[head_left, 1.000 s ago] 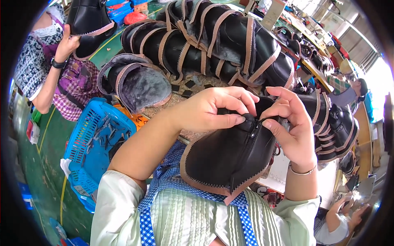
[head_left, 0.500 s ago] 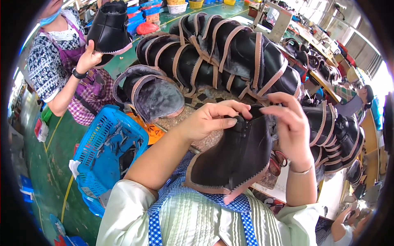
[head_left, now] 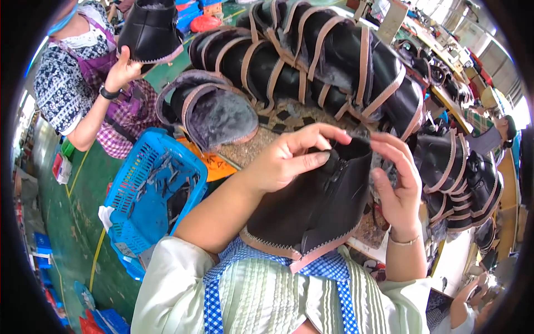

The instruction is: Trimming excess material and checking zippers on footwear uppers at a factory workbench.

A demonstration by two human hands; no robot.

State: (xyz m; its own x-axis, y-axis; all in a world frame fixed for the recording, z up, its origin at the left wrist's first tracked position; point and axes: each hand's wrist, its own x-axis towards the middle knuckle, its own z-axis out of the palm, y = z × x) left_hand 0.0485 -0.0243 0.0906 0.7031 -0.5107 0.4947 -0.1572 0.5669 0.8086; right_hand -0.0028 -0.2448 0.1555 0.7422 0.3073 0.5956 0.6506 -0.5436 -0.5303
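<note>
While your left grip [head_left: 286,158] pinches the top rim of a black boot upper [head_left: 334,209], thumb near the zip and fingers at the opening, your right grip [head_left: 401,192] stays loosely spread, fingertips by the rim's right edge, thumb apart; can't tell whether it bears any weight. That boot upper sits center frame, tilted, zip side showing, its pinkish zigzag-cut band crossing your blue checked apron [head_left: 213,303] in view.

Containers: blue basket [head_left: 146,217], left of center, slatted walls, holds loose grey strips [head_left: 162,177] plus dark pieces [head_left: 178,201] toward its right side; bare blue bottom shows nearer you. Small white piece [head_left: 104,217] on its left rim. Blue crates [head_left: 188,21] at upper left, red bag [head_left: 206,23] just beside; crate contents too small to tell.

Orange sheet [head_left: 214,162] lies between basket and speckled brown surface [head_left: 245,151]. Surface carries a long heap of black uppers [head_left: 328,53] with pinkish edging, upper center, and one fleece-lined upper [head_left: 222,114] left of it, grey lining showing. More stacked uppers [head_left: 436,158] at right, past your right grip. Upper left, a co-worker's hand [head_left: 123,72] holds another boot upper [head_left: 147,36].
</note>
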